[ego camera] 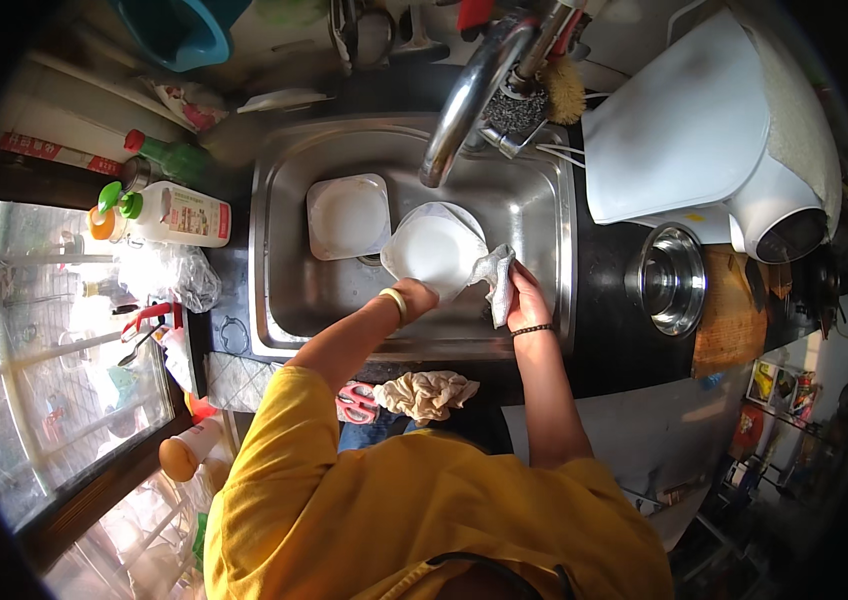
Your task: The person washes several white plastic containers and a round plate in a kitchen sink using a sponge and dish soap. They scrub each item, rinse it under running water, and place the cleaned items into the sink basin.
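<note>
Inside the stainless steel sink (304, 315), my left hand (416, 298) grips the near edge of a white squarish dish (435, 251), which is tilted. My right hand (527, 300) holds a pale crumpled cloth (499, 281) at the dish's right edge. Part of another white dish (466, 217) shows behind the held one. A white square dish (349, 217) lies on the sink floor to the left, beside the partly covered drain. Above the sink hangs the curved metal faucet (461, 105).
Left of the sink stand a white pump bottle (187, 215) and a green bottle (172, 157). A metal bowl (671, 279) and a wooden cutting board (728, 322) are on the right. Near the front edge lie a beige cloth (427, 394) and red-handled scissors (357, 403).
</note>
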Demonstrator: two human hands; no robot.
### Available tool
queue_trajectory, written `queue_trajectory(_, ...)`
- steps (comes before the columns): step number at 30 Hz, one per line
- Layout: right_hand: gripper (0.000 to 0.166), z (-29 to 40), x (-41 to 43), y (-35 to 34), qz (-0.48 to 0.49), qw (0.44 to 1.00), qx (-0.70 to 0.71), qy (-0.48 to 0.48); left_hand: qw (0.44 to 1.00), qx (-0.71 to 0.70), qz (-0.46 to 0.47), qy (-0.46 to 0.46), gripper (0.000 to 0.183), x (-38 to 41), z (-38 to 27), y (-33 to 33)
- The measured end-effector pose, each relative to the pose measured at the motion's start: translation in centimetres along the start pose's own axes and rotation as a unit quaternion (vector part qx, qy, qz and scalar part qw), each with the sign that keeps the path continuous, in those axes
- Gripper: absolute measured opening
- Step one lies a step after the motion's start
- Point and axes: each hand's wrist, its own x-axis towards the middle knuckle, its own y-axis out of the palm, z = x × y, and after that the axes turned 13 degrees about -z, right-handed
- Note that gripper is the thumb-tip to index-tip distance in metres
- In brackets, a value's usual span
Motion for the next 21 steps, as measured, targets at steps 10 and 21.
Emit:
queue_trajectory(10,0.032,-0.7,-0.5,0.5,0.019,1.0,-0.008,0.024,0.908,0.118,-0.338,-0.217,0.04,-3.5,10.8,-1.7)
queue_trajectory(21,0.034,-0.9,-1.8,2.1,0.012,0.999,-0.019,0.036,0.911,0.287,-0.263,-0.134,0.036,-1.6,12.8,0.4)
